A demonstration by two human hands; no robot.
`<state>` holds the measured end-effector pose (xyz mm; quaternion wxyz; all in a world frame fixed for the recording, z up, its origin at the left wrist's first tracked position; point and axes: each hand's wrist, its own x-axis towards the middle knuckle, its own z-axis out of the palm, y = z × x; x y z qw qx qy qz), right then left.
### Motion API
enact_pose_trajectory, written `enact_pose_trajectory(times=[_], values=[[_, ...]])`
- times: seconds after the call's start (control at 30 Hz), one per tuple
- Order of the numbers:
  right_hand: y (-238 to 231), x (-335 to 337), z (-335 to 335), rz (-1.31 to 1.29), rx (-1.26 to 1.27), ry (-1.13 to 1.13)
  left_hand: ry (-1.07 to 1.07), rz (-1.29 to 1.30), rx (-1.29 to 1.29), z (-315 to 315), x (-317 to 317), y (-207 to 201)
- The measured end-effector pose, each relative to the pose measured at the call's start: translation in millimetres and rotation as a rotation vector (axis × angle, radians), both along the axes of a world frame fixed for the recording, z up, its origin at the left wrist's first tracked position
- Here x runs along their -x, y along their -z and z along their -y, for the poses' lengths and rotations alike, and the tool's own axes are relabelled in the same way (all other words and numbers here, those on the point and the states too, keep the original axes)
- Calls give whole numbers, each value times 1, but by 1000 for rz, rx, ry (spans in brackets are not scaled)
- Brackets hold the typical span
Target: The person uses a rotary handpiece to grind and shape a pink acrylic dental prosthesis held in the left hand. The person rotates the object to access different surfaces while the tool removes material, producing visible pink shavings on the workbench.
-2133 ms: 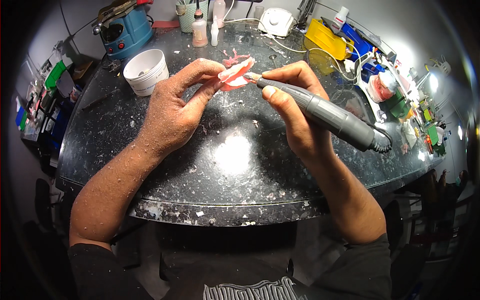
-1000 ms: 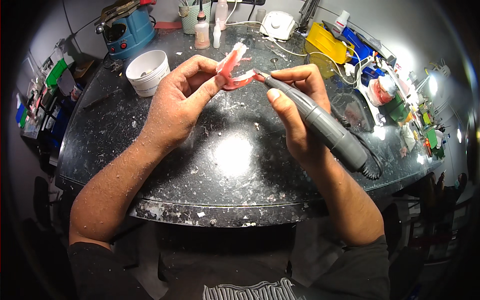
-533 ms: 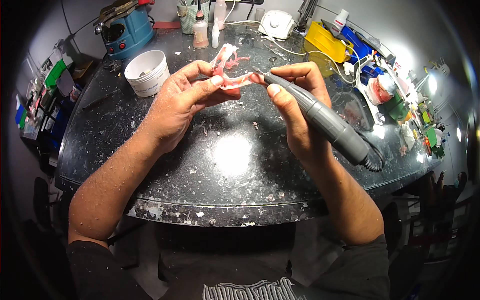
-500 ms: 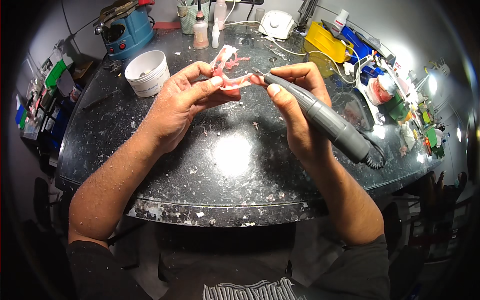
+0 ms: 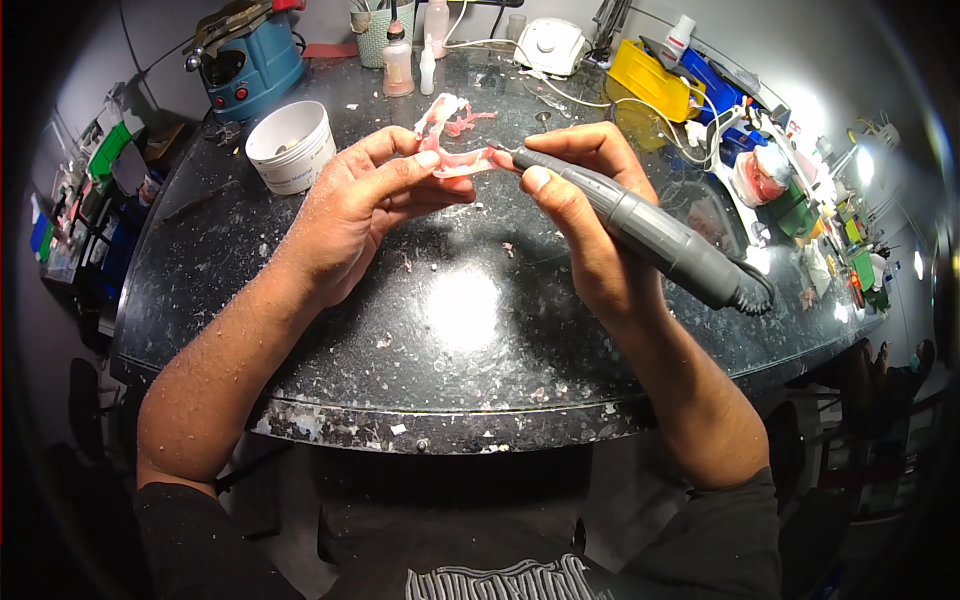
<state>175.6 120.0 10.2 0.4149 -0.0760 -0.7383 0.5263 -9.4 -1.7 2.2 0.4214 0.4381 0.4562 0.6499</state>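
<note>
A pink, curved denture base with thin ragged branches at its far side is pinched between the thumb and fingers of my left hand. My right hand is wrapped round a dark grey rotary handpiece, its coiled cord trailing off the back end. The handpiece's small bit points left and lies right at the near right end of the denture base; whether it touches cannot be made out. My right fingertips are close beside that same end. Pale dust speckles my left forearm.
A white tub stands left of my left hand, with a blue machine behind it. Small bottles and a white control box line the back. Yellow bin, cable and dental model lie right. Debris dots the black table.
The handpiece has shifted slightly left, its bit now over the end of the denture base, and its rear end sits a little higher. The denture base moved slightly left.
</note>
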Motion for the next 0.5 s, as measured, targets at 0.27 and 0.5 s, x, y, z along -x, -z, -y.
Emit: enact_pose_trajectory(times=[0.27,0.5], values=[[7,1,-3,35,-72,56,81,386,78,0,-2,2],[9,1,-6,13,-83,45,103,339,80,-1,-5,1]])
